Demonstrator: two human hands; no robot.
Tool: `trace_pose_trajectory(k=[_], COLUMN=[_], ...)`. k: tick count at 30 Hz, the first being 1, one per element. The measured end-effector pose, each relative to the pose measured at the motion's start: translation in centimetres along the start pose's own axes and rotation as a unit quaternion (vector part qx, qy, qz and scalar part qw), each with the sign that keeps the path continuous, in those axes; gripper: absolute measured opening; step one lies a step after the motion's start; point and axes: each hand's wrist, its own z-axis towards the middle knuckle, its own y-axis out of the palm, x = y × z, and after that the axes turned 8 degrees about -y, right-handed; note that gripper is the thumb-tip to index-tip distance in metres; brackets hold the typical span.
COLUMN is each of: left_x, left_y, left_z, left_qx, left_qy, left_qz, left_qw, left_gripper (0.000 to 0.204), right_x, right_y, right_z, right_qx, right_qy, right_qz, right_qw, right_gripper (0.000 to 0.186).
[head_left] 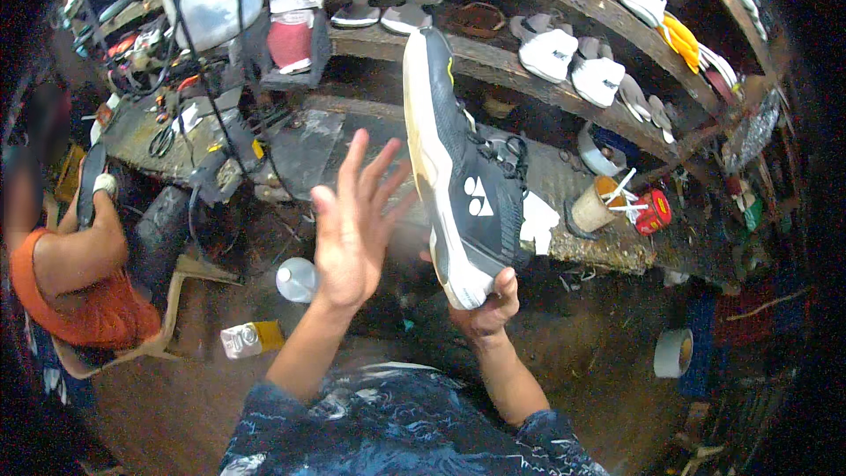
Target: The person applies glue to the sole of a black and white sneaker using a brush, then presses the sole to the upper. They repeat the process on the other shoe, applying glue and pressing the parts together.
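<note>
A black and white sports shoe (467, 211) with white markings on its side and a yellowed white sole stands toe-up in front of me. My right hand (483, 308) grips it by the heel at the lower end. Just left of the sole, my left hand (352, 234) is raised with fingers spread apart and nothing in it. Behind the shoe is a worn, cluttered bench (317, 159) with a piece of white material (539, 225) on it.
A seated person in orange (79, 291) at left holds dark footwear (90, 185). Wooden shelves (476, 53) with shoes span the back. A cup of brushes (592, 210) and red can (652, 211) sit right. A jug (297, 280), container (251, 339) and roll (671, 353) lie below.
</note>
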Motion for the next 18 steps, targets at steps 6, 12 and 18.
trace_pose_trajectory(k=[6, 12, 18], left_x=[-2.2, -2.1, 0.4], left_y=[0.8, 0.2, 0.9], left_z=[0.2, -0.7, 1.6], left_qx=[0.034, 0.075, -0.059], left_qy=[0.024, 0.028, 0.041], left_qz=[-0.171, -0.178, -0.196], left_qw=[0.984, 0.981, 0.978], left_gripper=[0.094, 0.084, 0.093], right_x=[2.3, 4.2, 1.8], right_y=[-2.2, -4.5, 0.6], right_z=[-1.9, -3.2, 0.0], right_qx=[0.046, 0.007, 0.034], right_qy=[-0.057, -0.138, -0.059], right_qz=[-0.157, -0.233, -0.032], right_qw=[0.985, 0.962, 0.997], right_gripper=[0.104, 0.105, 0.126])
